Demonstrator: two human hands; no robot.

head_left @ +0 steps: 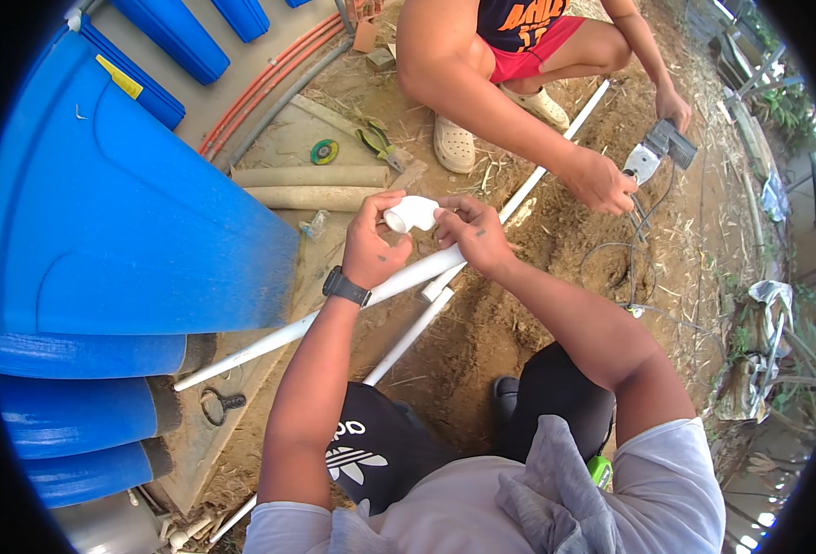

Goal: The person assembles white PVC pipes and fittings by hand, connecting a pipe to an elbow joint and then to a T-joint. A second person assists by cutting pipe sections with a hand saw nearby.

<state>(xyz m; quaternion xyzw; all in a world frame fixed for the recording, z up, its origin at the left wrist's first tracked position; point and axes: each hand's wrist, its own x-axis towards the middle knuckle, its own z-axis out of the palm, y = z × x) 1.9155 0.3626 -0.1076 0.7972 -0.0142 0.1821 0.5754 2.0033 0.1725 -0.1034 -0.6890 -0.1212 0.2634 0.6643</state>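
Note:
I hold a white plastic pipe elbow (412, 213) up in front of me with both hands. My left hand (373, 242) has its fingers and thumb around one open end. On the other end, the fingertips of my right hand (474, 233) are closed. Just below my hands a long white pipe (279, 343) runs at a slant, partly hidden by my left wrist. Under it a white tee-like fitting (437, 292) joins a thinner white pipe (410, 336) that leads down towards my knees.
Opposite me a co-worker crouches, one hand on a grey corded tool (674, 144) with a flat metal plate. Blue barrels (140, 212) crowd the left. Green-handled pliers (377, 142), a green roll (324, 151) and tan tubes (316, 186) lie beyond my hands. A cable (631, 268) trails over the soil.

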